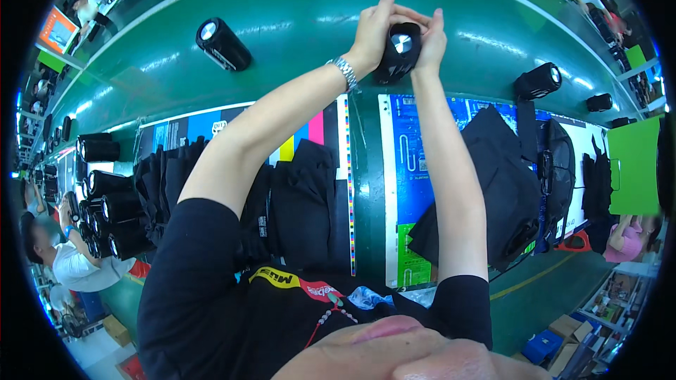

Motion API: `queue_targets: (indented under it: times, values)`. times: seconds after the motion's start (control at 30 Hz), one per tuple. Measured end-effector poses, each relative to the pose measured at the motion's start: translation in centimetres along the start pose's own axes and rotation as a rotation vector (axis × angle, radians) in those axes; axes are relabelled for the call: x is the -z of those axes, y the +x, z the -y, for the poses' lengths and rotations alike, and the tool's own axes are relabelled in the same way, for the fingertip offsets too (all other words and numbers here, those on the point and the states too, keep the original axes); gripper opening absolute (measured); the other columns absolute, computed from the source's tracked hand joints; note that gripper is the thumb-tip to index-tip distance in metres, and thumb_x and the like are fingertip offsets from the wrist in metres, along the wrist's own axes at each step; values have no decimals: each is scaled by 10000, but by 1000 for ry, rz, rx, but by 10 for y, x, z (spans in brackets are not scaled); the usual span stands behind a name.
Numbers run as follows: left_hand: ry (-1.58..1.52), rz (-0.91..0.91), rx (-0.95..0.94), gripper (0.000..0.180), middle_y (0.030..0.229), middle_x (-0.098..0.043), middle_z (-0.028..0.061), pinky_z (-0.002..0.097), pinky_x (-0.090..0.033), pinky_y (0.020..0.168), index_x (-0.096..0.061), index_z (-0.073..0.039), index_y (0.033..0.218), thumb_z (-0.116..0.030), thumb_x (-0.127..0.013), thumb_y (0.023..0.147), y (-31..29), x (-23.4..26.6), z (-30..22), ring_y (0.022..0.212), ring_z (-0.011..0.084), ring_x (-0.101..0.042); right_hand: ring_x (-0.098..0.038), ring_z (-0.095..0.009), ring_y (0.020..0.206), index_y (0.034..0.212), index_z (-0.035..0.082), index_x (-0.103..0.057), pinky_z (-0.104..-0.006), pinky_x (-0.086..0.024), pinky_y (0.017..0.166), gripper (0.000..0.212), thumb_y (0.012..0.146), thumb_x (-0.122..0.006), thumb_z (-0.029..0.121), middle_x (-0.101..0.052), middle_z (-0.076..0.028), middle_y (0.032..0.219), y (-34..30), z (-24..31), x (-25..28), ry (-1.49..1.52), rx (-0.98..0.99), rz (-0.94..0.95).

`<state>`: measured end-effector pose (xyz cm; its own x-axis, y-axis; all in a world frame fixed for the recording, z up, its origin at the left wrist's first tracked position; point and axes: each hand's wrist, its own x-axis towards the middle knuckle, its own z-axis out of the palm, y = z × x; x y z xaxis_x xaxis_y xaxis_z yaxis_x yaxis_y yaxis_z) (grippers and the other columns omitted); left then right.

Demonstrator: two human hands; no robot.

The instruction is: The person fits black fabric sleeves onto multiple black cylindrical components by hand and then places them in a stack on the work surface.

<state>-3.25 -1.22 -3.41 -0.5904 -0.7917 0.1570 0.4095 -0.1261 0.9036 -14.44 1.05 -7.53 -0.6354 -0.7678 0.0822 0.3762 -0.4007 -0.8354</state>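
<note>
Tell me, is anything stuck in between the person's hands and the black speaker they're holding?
Nothing that I can see. The left hand and right hand cup the black speaker from both sides, though it partly hides their fingers. Another speaker is well off to the left.

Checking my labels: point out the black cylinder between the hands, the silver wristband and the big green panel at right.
Black cylinder [396,60], head view: dark body, near its middle.
Silver wristband [345,72], head view: metal links.
Green panel [634,169], head view: flat face.

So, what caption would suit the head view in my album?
Left hand and right hand cup a black cylinder, a green surface beneath.
</note>
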Motion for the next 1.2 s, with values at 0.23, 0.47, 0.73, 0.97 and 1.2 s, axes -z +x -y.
queue_targets:
  times: [0.23, 0.47, 0.73, 0.97, 1.2]
  values:
    - [-174, -102, 191, 283, 822, -677, 63, 249, -512, 690, -661, -5, 914, -271, -567, 909, 21, 26, 52, 729, 126, -643, -622, -156, 676, 847, -75, -659, -263, -491, 623, 251, 887, -575, 158, -674, -131, 812, 12, -31, 32, -91, -49, 8]
    - [-100, -249, 242, 243, 846, -671, 63, 264, -489, 695, -656, -20, 880, -222, -532, 935, 24, 5, 65, 749, 134, -630, -591, -151, 651, 792, -41, -666, -289, -482, 577, 145, 823, -581, 72, -639, -47, 757, 21, -28, 63, -81, -61, -133]
    - [681, 15, 143, 321, 749, -640, 99, 303, -476, 647, -642, 39, 891, -267, -549, 920, -26, 57, -41, 703, 154, -587, -613, -169, 657, 815, -6, -594, -281, -491, 560, 231, 904, -564, 205, -642, -117, 833, -18, 23, 67, -140, -243, -365]
    - [1403, 811, 87, 446, 951, -602, 135, 382, -478, 774, -585, -35, 1017, -348, -750, 744, -210, 67, -107, 907, 273, -598, -521, -86, 682, 851, 44, -609, -230, -417, 615, 191, 916, -583, 222, -593, -17, 776, -165, 65, 41, -417, -58, -78]
    - [979, 552, -29, 189, 962, -663, 147, 327, -486, 818, -675, -20, 935, -137, -671, 787, -226, 89, -76, 921, 263, -630, -569, -136, 788, 993, 3, -564, -258, -465, 683, 392, 736, -784, 200, -605, -70, 890, -311, 33, -20, -1042, 92, 373]
